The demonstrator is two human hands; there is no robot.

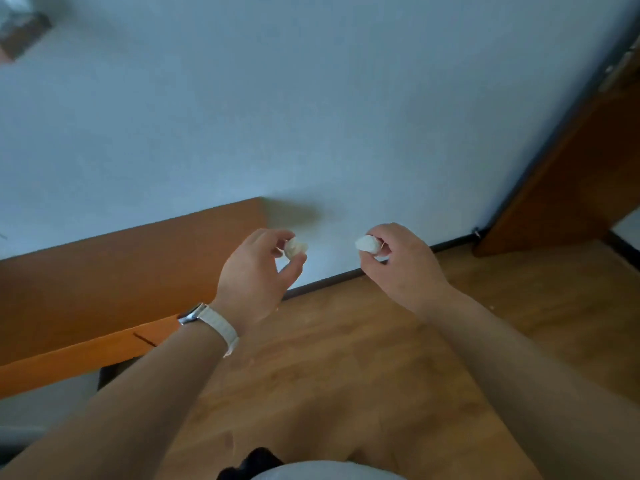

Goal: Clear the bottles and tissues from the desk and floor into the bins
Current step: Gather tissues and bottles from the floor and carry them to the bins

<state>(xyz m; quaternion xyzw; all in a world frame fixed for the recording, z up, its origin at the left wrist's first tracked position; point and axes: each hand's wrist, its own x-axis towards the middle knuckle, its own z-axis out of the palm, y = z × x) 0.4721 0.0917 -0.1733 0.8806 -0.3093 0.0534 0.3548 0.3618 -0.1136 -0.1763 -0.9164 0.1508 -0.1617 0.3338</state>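
Both hands are raised in front of the white wall, each pinching a crumpled white tissue. My left hand (258, 271), with a white-strapped watch on its wrist, holds one tissue ball (295, 247) between thumb and fingertips. My right hand (401, 265) grips a second tissue ball (367, 243) at its fingertips. The two tissues hang about a hand's width apart, above the wooden floor (346, 358) near the baseboard. No bin or bottle is in view.
An orange-brown wooden desk (104, 271) fills the left side, its end just left of my left hand. A wooden door (571, 174) stands at the right. A brown object (20, 32) sits at the top left corner, blurred.
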